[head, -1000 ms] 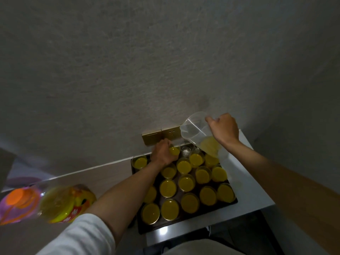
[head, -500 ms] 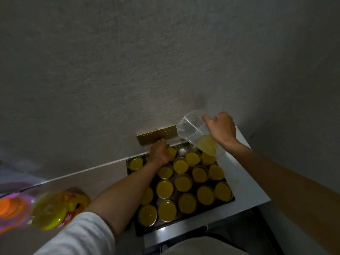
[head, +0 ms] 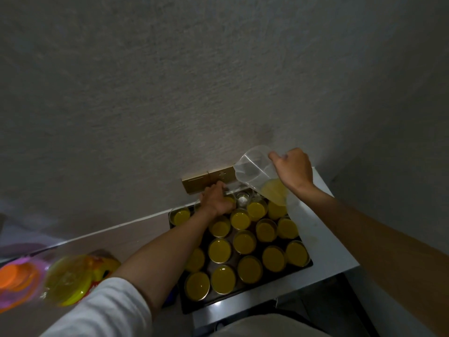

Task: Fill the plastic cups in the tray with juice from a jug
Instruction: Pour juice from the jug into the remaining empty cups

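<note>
Both arms reach out over the tray (head: 306,265), which sits on a white counter (head: 325,244) against the wall. The right hand (head: 292,169) is raised at the far right corner, fingers curled tight around the jug's handle. The jug (head: 257,175) is clear and tipped, mouth turned toward the wall side, with a little juice (head: 274,190) pooled low in it. It hangs above the back row of cups, not touching them.

The left hand (head: 215,199) stretches straight from a white sleeve (head: 102,310) to the far edge of the tray, fingers bent down over a cup (head: 230,199) in the back row, gripping its rim. Just right of it stands an empty cup (head: 243,198), clear to the bottom. The other cups (head: 220,250) in the tray all hold yellow juice.

On the wall behind the hands are two brass plates (head: 207,178). At the left a bottle (head: 70,278) with a red and yellow label lies blurred; no writing on it can be read. Beside it is something orange and purple (head: 17,280), too blurred to make out.
</note>
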`<action>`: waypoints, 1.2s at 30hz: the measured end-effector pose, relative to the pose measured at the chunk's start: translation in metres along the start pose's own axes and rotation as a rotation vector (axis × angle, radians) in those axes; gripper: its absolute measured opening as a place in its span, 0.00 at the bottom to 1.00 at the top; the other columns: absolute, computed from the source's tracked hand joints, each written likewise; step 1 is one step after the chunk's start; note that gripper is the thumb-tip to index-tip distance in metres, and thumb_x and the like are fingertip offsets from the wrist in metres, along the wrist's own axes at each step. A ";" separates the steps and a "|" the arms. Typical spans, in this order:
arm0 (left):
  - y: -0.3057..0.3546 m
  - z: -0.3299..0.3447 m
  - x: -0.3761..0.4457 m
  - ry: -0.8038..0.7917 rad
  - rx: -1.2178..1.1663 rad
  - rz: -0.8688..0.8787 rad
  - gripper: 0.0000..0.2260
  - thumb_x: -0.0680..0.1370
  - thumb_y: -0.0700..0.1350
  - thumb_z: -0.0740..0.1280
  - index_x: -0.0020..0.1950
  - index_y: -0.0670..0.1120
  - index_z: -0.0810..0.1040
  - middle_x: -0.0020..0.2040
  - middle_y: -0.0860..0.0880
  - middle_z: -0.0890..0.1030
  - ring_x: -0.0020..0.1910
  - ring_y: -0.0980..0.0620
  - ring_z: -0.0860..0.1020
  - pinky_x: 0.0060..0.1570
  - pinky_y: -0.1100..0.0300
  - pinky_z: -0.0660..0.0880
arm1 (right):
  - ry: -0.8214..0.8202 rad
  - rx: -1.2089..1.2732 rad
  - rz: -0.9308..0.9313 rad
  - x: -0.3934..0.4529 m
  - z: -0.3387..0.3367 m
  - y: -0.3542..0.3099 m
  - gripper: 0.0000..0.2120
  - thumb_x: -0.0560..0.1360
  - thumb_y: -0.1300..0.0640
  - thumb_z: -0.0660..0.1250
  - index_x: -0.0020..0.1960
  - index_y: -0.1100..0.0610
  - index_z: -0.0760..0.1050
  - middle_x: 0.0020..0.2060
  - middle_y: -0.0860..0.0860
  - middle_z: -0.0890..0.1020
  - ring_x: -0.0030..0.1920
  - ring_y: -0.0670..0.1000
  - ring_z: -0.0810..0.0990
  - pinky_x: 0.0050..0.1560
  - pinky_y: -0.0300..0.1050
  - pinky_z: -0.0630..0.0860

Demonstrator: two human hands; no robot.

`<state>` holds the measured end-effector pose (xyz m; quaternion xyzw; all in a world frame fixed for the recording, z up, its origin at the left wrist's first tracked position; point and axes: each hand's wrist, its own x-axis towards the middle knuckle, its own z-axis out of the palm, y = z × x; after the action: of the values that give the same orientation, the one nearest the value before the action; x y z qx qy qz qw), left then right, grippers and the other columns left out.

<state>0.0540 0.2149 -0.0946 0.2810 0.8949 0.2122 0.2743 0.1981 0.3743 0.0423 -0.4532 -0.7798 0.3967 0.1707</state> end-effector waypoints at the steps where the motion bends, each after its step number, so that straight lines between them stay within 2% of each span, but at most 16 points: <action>1: 0.003 0.000 0.001 -0.002 -0.023 0.000 0.27 0.65 0.50 0.75 0.62 0.56 0.73 0.62 0.53 0.77 0.64 0.47 0.71 0.67 0.47 0.68 | 0.006 -0.001 -0.002 0.000 -0.001 0.000 0.23 0.76 0.48 0.68 0.27 0.54 0.66 0.22 0.48 0.68 0.24 0.49 0.64 0.31 0.44 0.62; 5: 0.015 0.005 0.008 -0.037 -0.072 0.031 0.31 0.61 0.56 0.79 0.62 0.55 0.74 0.62 0.53 0.79 0.62 0.48 0.74 0.64 0.46 0.73 | 0.025 0.004 -0.004 0.000 -0.007 0.002 0.23 0.77 0.49 0.67 0.27 0.53 0.65 0.22 0.47 0.67 0.24 0.49 0.65 0.32 0.45 0.63; 8: 0.007 0.023 0.030 -0.054 -0.055 0.078 0.40 0.53 0.64 0.73 0.64 0.58 0.73 0.62 0.53 0.80 0.61 0.48 0.77 0.61 0.46 0.77 | 0.037 0.012 0.004 0.001 -0.010 0.005 0.22 0.76 0.49 0.67 0.27 0.54 0.66 0.22 0.48 0.68 0.24 0.50 0.65 0.32 0.45 0.65; 11: 0.002 0.038 0.048 -0.068 0.006 0.123 0.41 0.52 0.67 0.70 0.66 0.62 0.71 0.61 0.53 0.81 0.61 0.47 0.78 0.61 0.46 0.77 | 0.050 -0.001 0.018 0.002 -0.014 0.006 0.22 0.77 0.48 0.67 0.28 0.55 0.66 0.23 0.49 0.68 0.25 0.50 0.65 0.32 0.45 0.64; 13: 0.016 0.030 0.038 -0.085 0.072 0.137 0.41 0.54 0.66 0.70 0.67 0.62 0.71 0.62 0.53 0.80 0.63 0.45 0.77 0.65 0.46 0.73 | 0.063 0.003 0.026 0.003 -0.017 0.008 0.22 0.76 0.49 0.67 0.28 0.55 0.67 0.23 0.49 0.68 0.25 0.50 0.66 0.32 0.45 0.64; 16: 0.029 0.023 0.028 -0.115 0.164 0.128 0.36 0.63 0.57 0.74 0.71 0.61 0.70 0.66 0.51 0.77 0.67 0.42 0.72 0.65 0.45 0.66 | 0.086 0.012 0.043 0.005 -0.022 0.013 0.21 0.76 0.48 0.67 0.28 0.56 0.68 0.24 0.50 0.69 0.26 0.51 0.67 0.32 0.46 0.65; 23: 0.033 0.026 0.030 -0.113 0.204 0.133 0.33 0.70 0.50 0.75 0.74 0.58 0.68 0.68 0.47 0.75 0.68 0.41 0.71 0.66 0.46 0.64 | 0.126 0.039 0.073 0.009 -0.029 0.025 0.21 0.77 0.49 0.68 0.29 0.57 0.70 0.24 0.51 0.70 0.25 0.51 0.68 0.32 0.46 0.66; 27: 0.030 0.028 0.032 -0.087 0.216 0.150 0.30 0.70 0.50 0.76 0.71 0.56 0.71 0.66 0.46 0.75 0.67 0.41 0.72 0.63 0.48 0.65 | 0.148 0.039 0.095 0.013 -0.032 0.029 0.21 0.76 0.48 0.67 0.30 0.59 0.73 0.24 0.51 0.72 0.25 0.51 0.69 0.32 0.46 0.67; 36: 0.030 0.029 0.032 -0.073 0.183 0.169 0.29 0.69 0.49 0.77 0.68 0.55 0.72 0.65 0.48 0.77 0.65 0.42 0.73 0.61 0.48 0.66 | 0.146 0.032 0.104 0.015 -0.032 0.031 0.21 0.78 0.48 0.66 0.30 0.59 0.74 0.25 0.51 0.72 0.26 0.52 0.70 0.33 0.46 0.67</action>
<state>0.0611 0.2640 -0.1119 0.3867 0.8730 0.1415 0.2612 0.2274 0.4103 0.0369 -0.5179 -0.7344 0.3834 0.2133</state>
